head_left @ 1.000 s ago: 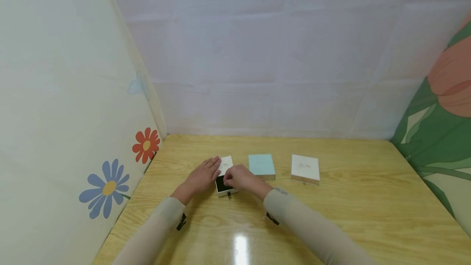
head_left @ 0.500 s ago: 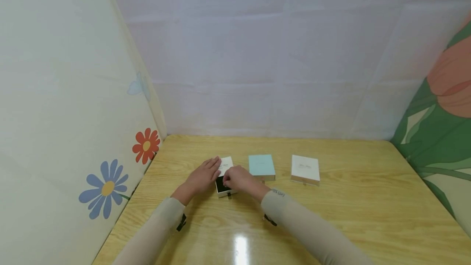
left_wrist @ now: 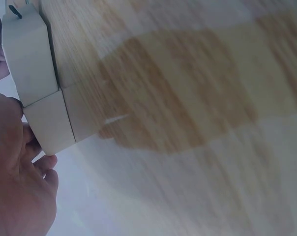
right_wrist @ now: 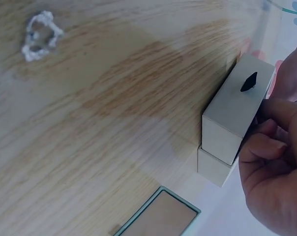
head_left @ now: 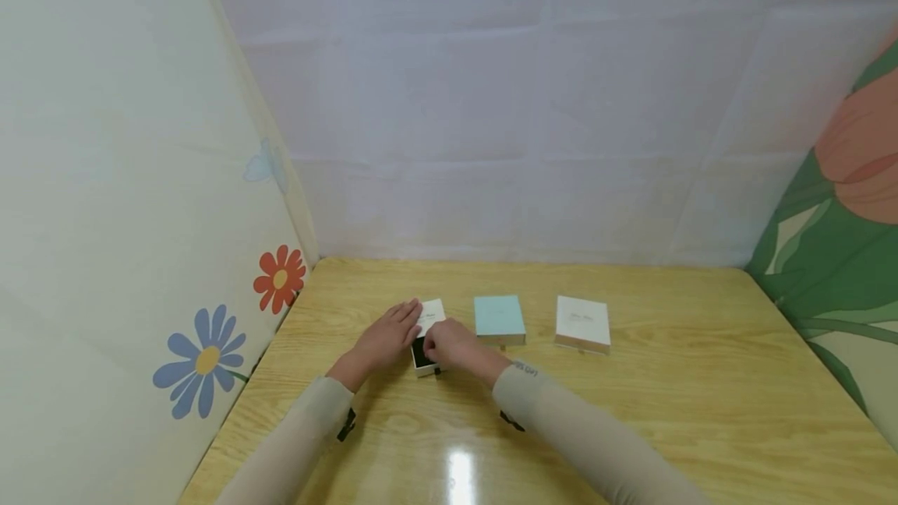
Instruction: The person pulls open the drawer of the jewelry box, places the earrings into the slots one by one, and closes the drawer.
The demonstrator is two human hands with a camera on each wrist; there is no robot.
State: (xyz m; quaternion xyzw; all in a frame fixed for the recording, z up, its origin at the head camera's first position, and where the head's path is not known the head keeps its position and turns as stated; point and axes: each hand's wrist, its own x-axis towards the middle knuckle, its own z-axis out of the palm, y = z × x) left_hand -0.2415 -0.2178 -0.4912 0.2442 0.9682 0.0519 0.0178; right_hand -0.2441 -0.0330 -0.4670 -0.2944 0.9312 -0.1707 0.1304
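Observation:
A small white drawer-style box [head_left: 432,309] with printed lettering lies on the table. Its drawer [head_left: 424,372], lined in black, is pulled out toward the person and has a dark tab on the front. The left hand [head_left: 385,338] rests over the sleeve's left side, fingers fairly straight. Curled fingers of the right hand [head_left: 452,343] reach into the drawer from the right; they hide whatever is at their tips, so I cannot tell if they pinch something. A small whitish ring-shaped piece [right_wrist: 42,37] lies on the table in the right wrist view.
Right of the work stands a light-blue box [head_left: 500,316], and farther right a larger white box [head_left: 582,321]. The wooden table [head_left: 666,411] meets a pale cloth backdrop [head_left: 526,139] behind and flower-printed sheets at both sides.
The right hand has shifted slightly left and deeper over the drawer, its wrist turning a little. The left hand and the boxes stay where they were.

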